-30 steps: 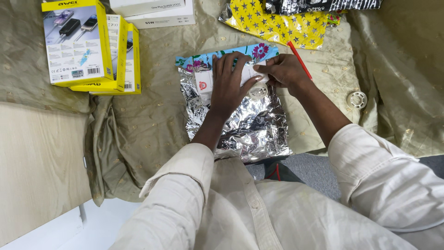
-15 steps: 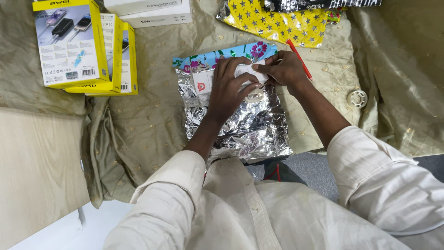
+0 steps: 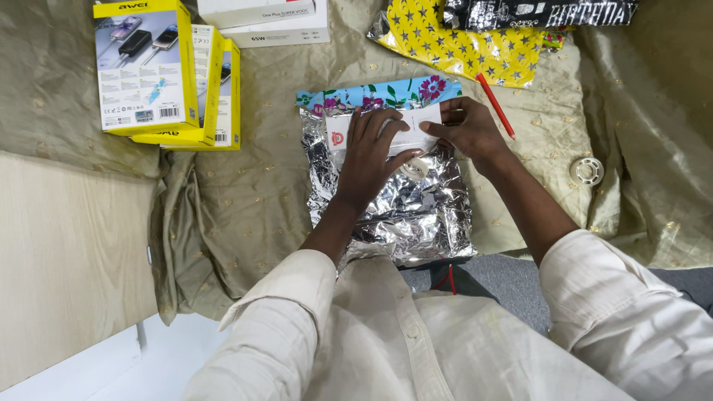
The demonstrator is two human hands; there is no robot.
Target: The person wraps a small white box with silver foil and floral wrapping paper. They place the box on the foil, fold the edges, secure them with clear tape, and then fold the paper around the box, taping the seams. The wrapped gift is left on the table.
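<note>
Pressing down flat, the left hand [image 3: 369,152] lies with its fingers spread over a small white box [image 3: 386,134]. The right hand [image 3: 469,130] pinches the box's right end with thumb and fingers. The box sits on the top part of a shiny silver sheet [image 3: 405,208], whose upper edge shows blue paper with flowers [image 3: 379,94]. A roll of tape [image 3: 414,168] peeks out just below the left thumb. The sheet rests on a green-gold cloth [image 3: 252,193]. A red pencil [image 3: 496,105] lies just beside the right hand, and another roll of tape [image 3: 587,171] lies well apart to the right. Yellow boxes [image 3: 160,74] sit far to the left.
</note>
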